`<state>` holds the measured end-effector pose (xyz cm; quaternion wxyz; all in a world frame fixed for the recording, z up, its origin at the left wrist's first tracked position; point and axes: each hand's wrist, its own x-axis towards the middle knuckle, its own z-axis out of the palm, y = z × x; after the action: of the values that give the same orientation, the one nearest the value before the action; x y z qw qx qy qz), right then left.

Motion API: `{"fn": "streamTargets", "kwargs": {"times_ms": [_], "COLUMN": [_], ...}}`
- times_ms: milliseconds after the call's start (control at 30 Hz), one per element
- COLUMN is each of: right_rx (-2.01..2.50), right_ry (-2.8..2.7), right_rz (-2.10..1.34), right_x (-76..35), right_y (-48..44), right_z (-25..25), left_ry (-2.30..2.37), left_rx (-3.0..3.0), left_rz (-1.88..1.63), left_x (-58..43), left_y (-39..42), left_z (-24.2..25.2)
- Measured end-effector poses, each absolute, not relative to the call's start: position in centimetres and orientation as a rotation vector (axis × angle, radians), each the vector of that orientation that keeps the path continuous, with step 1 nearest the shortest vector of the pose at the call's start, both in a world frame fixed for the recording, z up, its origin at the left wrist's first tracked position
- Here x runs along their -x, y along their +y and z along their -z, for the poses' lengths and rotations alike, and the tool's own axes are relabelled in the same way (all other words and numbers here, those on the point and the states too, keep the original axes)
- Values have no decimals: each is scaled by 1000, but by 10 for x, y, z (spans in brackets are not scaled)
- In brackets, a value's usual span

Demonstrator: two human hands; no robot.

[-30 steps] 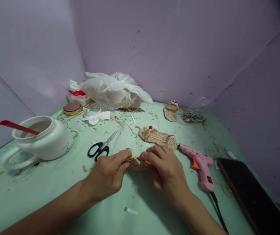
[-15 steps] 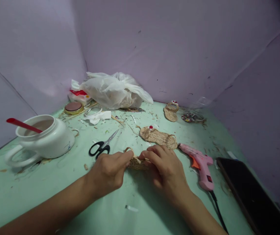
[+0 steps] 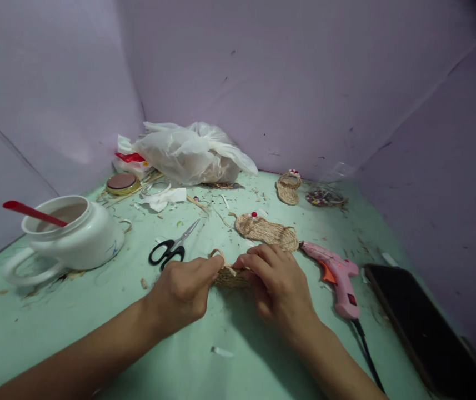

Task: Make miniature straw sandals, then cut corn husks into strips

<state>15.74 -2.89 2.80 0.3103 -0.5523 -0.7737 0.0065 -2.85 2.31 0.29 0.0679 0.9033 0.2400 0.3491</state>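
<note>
Between my two hands is a small woven straw slipper (image 3: 230,279), its sole largely covered by my fingers. A thin loop of straw cord sticks up from it by my left fingertips. My left hand (image 3: 188,286) pinches the slipper's left end, thumb and finger together. My right hand (image 3: 277,289) grips its right side with bent fingers. Just beyond lies another braided straw slipper (image 3: 266,230) with a red bead on it. Black-handled scissors (image 3: 174,245) rest left of my left hand, blades partly apart. A pink glue gun (image 3: 337,278) lies to the right.
A white pot (image 3: 90,236) with a red-handled utensil stands at the left. Behind are a plastic bag (image 3: 191,155), a round tin (image 3: 121,184), a smaller straw slipper (image 3: 287,191) and a packet of beads (image 3: 324,198). A dark phone (image 3: 421,328) lies at right; scraps litter the table.
The view has shifted slightly, moving everything a little to the left in the picture. Both hands keep nearly the same hold on the slipper.
</note>
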Motion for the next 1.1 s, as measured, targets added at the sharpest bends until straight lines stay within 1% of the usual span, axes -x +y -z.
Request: {"fn": "streamTargets", "kwargs": {"times_ms": [233,600,900,1100], "right_rx": [1418,1323,1445,1453], "right_ry": [-1930,-2012,-1985,-2072], "right_rz": [-46,8,-3,-19], "right_x": [-160,-161,-157,-158], "right_y": [-31,-29,-33,-33], "right_z": [-23,-22,-27,-29], "left_ry": [728,703,690,670], "left_rx": [-2695,-2737,-2764,-2786], "left_rz": [-1027,-1079,-1047,-1037], "left_x": [27,27,29,28], "left_y": [26,25,25,25], "left_z": [-4,-5,-3,-3]}}
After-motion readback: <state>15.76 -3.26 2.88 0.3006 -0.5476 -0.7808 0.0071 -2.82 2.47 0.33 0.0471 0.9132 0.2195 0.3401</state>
